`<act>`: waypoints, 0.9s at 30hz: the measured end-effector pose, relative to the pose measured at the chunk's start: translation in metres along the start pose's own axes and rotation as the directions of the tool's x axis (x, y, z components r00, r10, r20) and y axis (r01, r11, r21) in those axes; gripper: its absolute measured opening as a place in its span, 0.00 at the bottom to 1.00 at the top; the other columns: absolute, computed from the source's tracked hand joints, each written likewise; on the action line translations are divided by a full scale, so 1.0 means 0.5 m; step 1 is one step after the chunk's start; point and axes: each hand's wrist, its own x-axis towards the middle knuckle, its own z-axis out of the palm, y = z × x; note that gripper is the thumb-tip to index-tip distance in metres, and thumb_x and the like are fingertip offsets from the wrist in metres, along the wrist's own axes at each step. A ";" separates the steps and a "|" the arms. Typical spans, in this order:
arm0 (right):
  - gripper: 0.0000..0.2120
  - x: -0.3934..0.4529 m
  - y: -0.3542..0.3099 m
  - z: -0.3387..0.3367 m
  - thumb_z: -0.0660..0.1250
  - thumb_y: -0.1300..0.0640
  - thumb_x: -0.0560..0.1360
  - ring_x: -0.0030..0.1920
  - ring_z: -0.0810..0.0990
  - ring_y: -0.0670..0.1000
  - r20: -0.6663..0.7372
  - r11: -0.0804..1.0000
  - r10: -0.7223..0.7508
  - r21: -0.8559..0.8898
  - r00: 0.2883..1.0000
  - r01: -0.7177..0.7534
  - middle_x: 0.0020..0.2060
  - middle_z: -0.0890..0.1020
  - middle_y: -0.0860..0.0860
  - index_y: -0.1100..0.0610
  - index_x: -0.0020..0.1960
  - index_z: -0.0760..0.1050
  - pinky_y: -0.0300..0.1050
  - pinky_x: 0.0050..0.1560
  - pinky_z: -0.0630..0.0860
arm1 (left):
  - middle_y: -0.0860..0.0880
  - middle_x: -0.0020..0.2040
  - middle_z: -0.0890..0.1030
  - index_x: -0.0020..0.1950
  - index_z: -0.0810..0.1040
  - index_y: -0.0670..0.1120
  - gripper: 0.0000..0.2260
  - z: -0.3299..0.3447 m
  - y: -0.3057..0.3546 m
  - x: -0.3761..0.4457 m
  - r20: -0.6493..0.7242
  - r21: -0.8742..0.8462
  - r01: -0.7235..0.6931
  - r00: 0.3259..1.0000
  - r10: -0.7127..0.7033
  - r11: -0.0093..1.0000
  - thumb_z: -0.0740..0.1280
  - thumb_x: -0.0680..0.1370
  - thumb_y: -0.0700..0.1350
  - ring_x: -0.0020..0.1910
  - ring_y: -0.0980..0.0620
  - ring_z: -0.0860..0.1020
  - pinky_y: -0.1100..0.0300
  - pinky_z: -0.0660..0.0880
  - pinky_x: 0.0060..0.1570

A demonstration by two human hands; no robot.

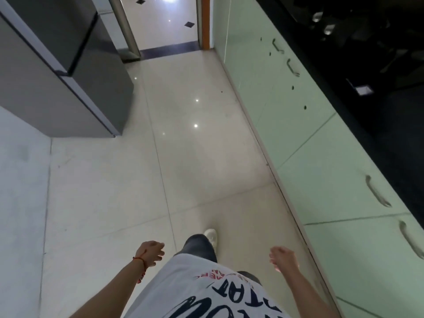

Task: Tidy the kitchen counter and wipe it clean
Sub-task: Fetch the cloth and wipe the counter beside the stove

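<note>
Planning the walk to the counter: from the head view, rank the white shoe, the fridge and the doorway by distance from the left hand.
From the left hand:
1. White shoe, just ahead to its right.
2. Fridge, far left.
3. Doorway, straight ahead, farthest.

left hand [150, 252] loosely curled, empty, right hand [282, 258] likewise, arms low

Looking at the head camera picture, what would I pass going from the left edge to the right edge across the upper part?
Grey refrigerator → open doorway → pale green cabinet fronts → black counter.
</note>
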 end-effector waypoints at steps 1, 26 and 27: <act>0.06 0.022 -0.025 -0.003 0.64 0.63 0.73 0.29 0.74 0.52 -0.002 1.000 -0.003 -0.018 1.000 0.003 0.31 0.78 0.55 0.62 0.40 0.77 0.41 0.32 0.67 | 0.41 0.42 0.78 0.48 0.75 0.39 0.06 0.002 0.056 0.014 0.004 0.001 -0.021 1.000 0.021 1.000 0.62 0.78 0.42 0.37 0.47 0.73 0.60 0.67 0.36; 0.07 0.524 -1.127 0.010 0.63 0.64 0.74 0.31 0.74 0.52 0.217 0.993 -0.106 -0.035 0.970 0.116 0.33 0.78 0.55 0.58 0.38 0.74 0.42 0.33 0.69 | 0.40 0.46 0.78 0.50 0.75 0.40 0.08 -0.043 0.902 0.329 -0.124 -0.173 0.069 0.988 -0.091 0.983 0.63 0.77 0.43 0.44 0.45 0.75 0.59 0.69 0.42; 0.06 0.542 -1.171 0.023 0.64 0.63 0.74 0.31 0.75 0.52 0.225 0.991 -0.124 -0.023 0.966 0.133 0.33 0.78 0.55 0.57 0.39 0.75 0.41 0.34 0.69 | 0.41 0.45 0.79 0.50 0.76 0.39 0.08 -0.049 0.922 0.347 -0.124 -0.184 0.078 0.987 -0.102 0.980 0.63 0.77 0.43 0.44 0.45 0.75 0.58 0.70 0.44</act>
